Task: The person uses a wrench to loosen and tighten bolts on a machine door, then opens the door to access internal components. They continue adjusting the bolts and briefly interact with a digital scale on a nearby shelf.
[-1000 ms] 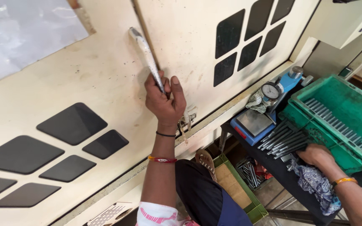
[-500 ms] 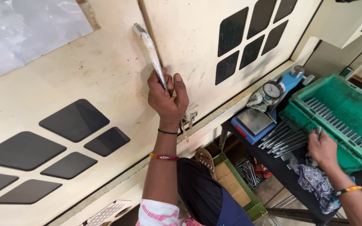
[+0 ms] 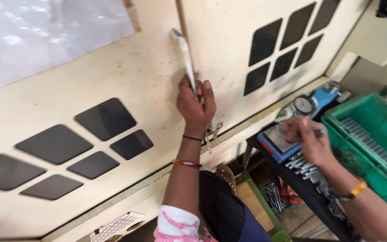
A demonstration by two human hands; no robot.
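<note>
Rods (image 3: 302, 166), grey metal, in loose pile on dark tabletop (image 3: 312, 197), just under right hand (image 3: 307, 139). Right hand pinching one thin rod above blue-edged pad (image 3: 272, 142). Green crate (image 3: 372, 134) beside, more rods inside. Dial gauge (image 3: 304, 104) behind pad. Farther: left hand (image 3: 196, 105) clenched around metal handle (image 3: 184, 51) on cream machine door (image 3: 126, 89).

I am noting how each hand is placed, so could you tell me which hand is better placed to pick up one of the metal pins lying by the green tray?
Probably the right hand: it hovers directly over the metal pins beside the green tray. The left hand is occupied, gripping the door handle.
</note>
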